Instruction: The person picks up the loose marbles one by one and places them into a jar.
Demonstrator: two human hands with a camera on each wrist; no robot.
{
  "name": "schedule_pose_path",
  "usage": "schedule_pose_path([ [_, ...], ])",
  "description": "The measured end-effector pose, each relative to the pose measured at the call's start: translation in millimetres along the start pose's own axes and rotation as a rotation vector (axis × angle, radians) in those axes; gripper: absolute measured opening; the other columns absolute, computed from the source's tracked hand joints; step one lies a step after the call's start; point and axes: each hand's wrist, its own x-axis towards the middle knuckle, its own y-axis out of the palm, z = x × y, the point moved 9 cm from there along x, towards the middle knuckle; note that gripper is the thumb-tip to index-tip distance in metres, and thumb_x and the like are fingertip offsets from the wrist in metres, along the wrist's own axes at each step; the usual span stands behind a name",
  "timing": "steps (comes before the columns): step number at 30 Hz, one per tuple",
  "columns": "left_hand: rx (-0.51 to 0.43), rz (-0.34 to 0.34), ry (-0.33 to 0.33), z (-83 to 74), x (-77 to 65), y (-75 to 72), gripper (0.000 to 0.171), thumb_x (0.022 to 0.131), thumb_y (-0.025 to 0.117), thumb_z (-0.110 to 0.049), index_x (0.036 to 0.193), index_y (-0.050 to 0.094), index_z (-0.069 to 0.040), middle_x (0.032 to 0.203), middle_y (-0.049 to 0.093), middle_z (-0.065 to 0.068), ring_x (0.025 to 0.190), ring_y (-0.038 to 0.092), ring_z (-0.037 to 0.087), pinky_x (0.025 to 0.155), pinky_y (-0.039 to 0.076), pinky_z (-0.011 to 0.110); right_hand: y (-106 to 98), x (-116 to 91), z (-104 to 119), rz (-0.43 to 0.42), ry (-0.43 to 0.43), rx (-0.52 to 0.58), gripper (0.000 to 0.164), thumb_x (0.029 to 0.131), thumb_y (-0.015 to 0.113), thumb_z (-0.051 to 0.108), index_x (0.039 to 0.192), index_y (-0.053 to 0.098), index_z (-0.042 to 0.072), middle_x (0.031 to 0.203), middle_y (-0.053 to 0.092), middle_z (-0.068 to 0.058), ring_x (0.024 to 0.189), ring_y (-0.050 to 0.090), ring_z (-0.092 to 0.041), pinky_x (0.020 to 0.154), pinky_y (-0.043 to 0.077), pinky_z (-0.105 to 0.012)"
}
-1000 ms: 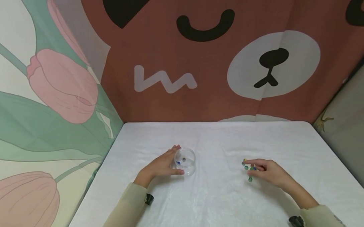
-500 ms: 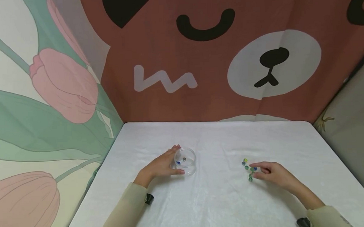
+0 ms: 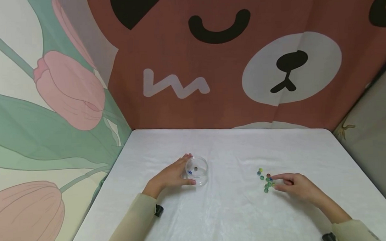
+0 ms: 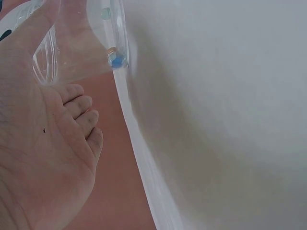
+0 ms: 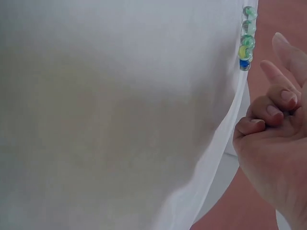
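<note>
In the head view my left hand point(image 3: 170, 177) holds a clear plastic cup point(image 3: 201, 179), thumb at the near side and fingertips at the far side. Inside the cup lie a blue marble point(image 3: 190, 172) and a brownish one; the left wrist view shows the blue marble point(image 4: 116, 61) low against the wall. My right hand point(image 3: 299, 187) hovers at the right side of a loose cluster of glass marbles point(image 3: 266, 185), mostly green. Its index finger and thumb stretch toward them with a gap between, the other fingers curled in. The right wrist view shows several marbles point(image 5: 247, 40) beyond the fingertips.
A white cloth point(image 3: 228, 211) covers the table, whose back edge meets a brown curtain point(image 3: 180, 114) printed with a bear face. A tulip-print curtain point(image 3: 82, 145) hangs along the left side. A pale curtain point(image 3: 372, 135) stands at the right.
My right hand has drawn back to the right from over the marbles, uncovering more of them, including a red one and a yellow-green one. My left hand and the cup stay in place.
</note>
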Motion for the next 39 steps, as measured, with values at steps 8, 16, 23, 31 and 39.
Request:
schedule_pose_path([
  [8,0.007,0.007,-0.004,0.1,0.8,0.7,0.110,0.083,0.071,-0.067,0.164,0.014,-0.019,0.171,0.009,-0.004,0.157,0.009,0.017,0.126,0.018,0.042,2.7,-0.1,-7.2,0.021,0.039,-0.017,0.043,0.088,0.079,0.028,0.124,0.072,0.006,0.068,0.041,0.004,0.058,0.036,-0.007,0.051,0.033,-0.024],
  [16,-0.003,0.006,-0.005,-0.4,0.2,-0.1,0.111,0.083,0.072,-0.066,0.164,0.015,-0.019,0.171,0.009,-0.004,0.157,0.009,0.017,0.126,0.018,0.042,3.9,0.3,-8.7,0.029,0.050,-0.035,0.040,0.089,0.079,0.026,0.122,0.073,0.006,0.069,0.042,0.003,0.059,0.037,-0.009,0.051,0.033,-0.025],
  [23,-0.013,0.009,0.003,-0.3,-0.1,0.0,0.112,0.082,0.071,-0.069,0.164,0.014,-0.019,0.171,0.008,-0.004,0.157,0.009,0.018,0.126,0.019,0.043,5.7,1.8,-11.1,0.028,0.046,-0.066,0.042,0.088,0.080,0.028,0.122,0.073,0.006,0.068,0.042,0.003,0.059,0.036,-0.009,0.052,0.031,-0.025],
  [31,-0.015,-0.006,0.028,0.1,0.1,0.2,0.113,0.082,0.070,-0.070,0.164,0.013,-0.018,0.171,0.011,0.002,0.156,0.010,0.019,0.126,0.018,0.042,11.2,4.0,-16.9,0.029,0.077,-0.065,0.047,0.087,0.080,0.036,0.124,0.073,0.009,0.068,0.042,0.002,0.061,0.037,-0.010,0.053,0.030,-0.025],
  [39,-0.012,-0.004,0.029,-1.3,0.1,-0.9,0.113,0.083,0.071,-0.069,0.164,0.013,-0.015,0.171,0.011,0.003,0.157,0.011,0.022,0.126,0.018,0.043,12.3,5.2,-17.6,-0.001,0.077,-0.096,0.046,0.084,0.082,0.038,0.121,0.075,0.012,0.068,0.042,0.003,0.061,0.035,-0.009,0.053,0.028,-0.025],
])
